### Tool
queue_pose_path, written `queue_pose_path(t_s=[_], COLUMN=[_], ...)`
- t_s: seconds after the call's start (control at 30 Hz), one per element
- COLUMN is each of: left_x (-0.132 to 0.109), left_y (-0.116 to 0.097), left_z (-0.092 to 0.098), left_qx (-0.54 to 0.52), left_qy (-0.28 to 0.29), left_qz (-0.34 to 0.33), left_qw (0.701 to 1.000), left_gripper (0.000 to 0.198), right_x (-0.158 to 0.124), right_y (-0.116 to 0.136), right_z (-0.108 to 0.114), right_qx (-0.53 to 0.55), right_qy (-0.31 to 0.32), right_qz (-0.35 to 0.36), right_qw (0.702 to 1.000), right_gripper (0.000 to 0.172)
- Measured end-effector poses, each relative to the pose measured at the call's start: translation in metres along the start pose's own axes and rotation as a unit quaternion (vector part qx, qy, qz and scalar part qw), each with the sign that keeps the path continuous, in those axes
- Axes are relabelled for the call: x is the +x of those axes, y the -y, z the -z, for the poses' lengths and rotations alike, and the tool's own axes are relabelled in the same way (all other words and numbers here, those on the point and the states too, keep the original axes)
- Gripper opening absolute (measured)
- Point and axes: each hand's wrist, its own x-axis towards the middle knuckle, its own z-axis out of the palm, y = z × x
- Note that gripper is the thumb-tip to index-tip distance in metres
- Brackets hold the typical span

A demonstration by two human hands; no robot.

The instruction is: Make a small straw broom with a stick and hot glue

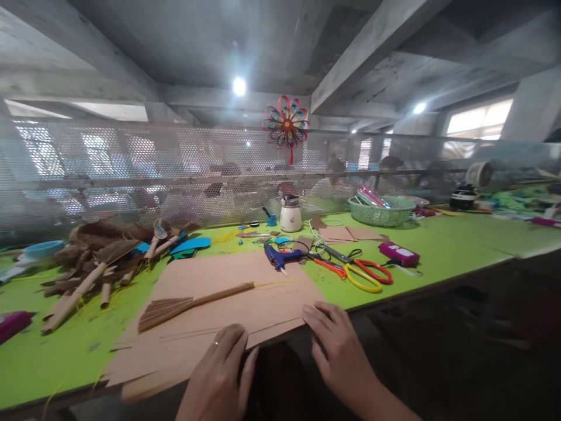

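Brown kraft paper sheets (210, 269) lie at the table's front edge. My left hand (221, 368) rests on their near edge, fingers slightly bent and thumb apart. To its right, my right hand (339, 345) has its fingertips on the same edge, fingers stretched out and thumb apart below. A pleated brown paper piece shaped like a small broom (197, 301) lies on the sheets, a thin yellow strand trailing from its narrow end. Beyond it, a blue hot glue gun (280, 257) rests at the paper's far right corner.
Scissors with yellow and red-orange handles (368, 276) and a magenta box (398, 255) lie rightward. Rolled and pleated brown paper pieces (96, 275) are heaped on the left. A white bottle (290, 215) and a green basket (381, 215) stand before a perforated metal screen (175, 181).
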Motion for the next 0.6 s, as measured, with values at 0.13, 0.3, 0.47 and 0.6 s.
queue_pose_path(t_s=[0.13,0.3,0.47,0.6], left_x=[0.005,0.03,0.058,0.066], left_y=[0.002,-0.007,-0.028,-0.031], left_z=[0.007,0.012,0.003,0.0], left_qx=[0.01,0.002,-0.024,-0.011], left_qy=[0.036,0.065,0.226,0.271], left_qz=[-0.023,-0.003,0.032,0.057], left_qw=[0.999,0.998,0.973,0.961], left_gripper=[0.018,0.018,0.018,0.024], right_x=[0.0,0.004,0.021,0.06], right_y=[0.001,0.006,0.001,-0.038], right_z=[0.0,0.005,0.02,0.031], right_qx=[-0.001,0.006,0.049,0.018], right_qy=[0.004,0.035,0.075,0.02], right_qz=[-0.004,-0.012,-0.015,-0.041], right_qw=[1.0,0.999,0.996,0.999], right_gripper=[0.051,0.045,0.025,0.02])
